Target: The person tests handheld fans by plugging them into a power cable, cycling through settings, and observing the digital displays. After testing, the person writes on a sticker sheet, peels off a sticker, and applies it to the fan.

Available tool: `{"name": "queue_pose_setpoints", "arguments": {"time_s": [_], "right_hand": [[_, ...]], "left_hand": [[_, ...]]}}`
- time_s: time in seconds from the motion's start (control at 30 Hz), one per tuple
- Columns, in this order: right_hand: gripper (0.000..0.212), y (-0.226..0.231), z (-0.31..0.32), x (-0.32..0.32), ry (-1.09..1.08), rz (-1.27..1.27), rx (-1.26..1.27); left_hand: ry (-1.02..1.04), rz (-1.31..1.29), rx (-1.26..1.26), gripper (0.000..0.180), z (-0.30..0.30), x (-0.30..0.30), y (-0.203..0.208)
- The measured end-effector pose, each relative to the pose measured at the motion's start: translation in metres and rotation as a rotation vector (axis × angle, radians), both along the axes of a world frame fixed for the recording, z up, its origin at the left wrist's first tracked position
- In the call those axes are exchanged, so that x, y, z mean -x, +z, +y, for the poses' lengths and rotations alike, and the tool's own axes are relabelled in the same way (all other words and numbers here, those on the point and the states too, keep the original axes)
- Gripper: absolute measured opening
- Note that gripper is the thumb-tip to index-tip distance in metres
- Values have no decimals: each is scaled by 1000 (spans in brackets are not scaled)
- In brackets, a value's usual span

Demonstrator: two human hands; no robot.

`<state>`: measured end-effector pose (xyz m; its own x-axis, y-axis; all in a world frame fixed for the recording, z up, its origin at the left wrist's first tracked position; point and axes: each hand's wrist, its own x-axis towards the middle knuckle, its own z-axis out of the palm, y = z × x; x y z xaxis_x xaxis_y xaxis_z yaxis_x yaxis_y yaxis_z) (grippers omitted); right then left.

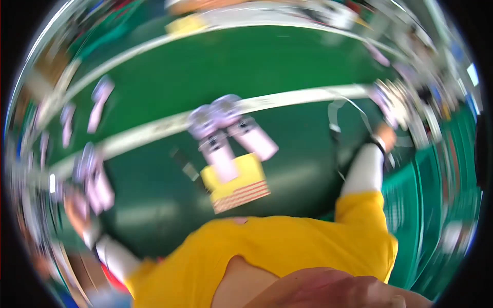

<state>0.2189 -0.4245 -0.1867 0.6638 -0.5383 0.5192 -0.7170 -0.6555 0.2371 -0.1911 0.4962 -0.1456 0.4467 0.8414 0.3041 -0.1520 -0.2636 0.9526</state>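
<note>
The picture is smeared by motion. My left hand (77, 210) is stretched out to the far left, against lavender devices (98, 187) with round heads and long flat handles; its fingers are too blurred to read. Out to the right, my right hand (386, 136) reaches a cluster of cream-coloured pieces (394, 102) with a lavender part beside it; whether it grips any of them cannot be made out. Between my hands, two more lavender round-headed devices (220, 154) lie side by side. One handle rests over a yellow pad (249, 177) with red-striped edging.
A white strip (149, 132) crosses the green work surface (246, 61). Further lavender devices (100, 100) lie beyond it at the left. A dark slim tool (185, 165) is left of the pad. A pale cable (357, 108) curls near my right arm; green crates (403, 205) stand at the right.
</note>
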Motion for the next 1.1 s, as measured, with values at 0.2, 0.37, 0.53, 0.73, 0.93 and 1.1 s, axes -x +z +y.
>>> {"name": "queue_pose_setpoints", "arguments": {"time_s": [0.2, 0.37, 0.53, 0.73, 0.93, 1.1], "right_hand": [[28, 37, 53, 15, -264, -682, -684], [34, 48, 65, 22, -242, -781, -820], [28, 48, 64, 23, -220, -756, -775], [27, 47, 62, 22, -220, -758, -760], [28, 49, 63, 23, -229, -749, -755], [31, 53, 64, 23, -221, -717, -791]], "left_hand": [[-17, 0, 248, 38, 27, -47, -8], [22, 100, 191, 35, 29, -66, -24], [63, 209, 115, 34, 16, -68, -24], [152, 352, -22, 33, 47, -37, -33], [182, 756, -445, 33, 76, -2, -36], [236, 1548, -2019, 37, 61, -23, -23]]}}
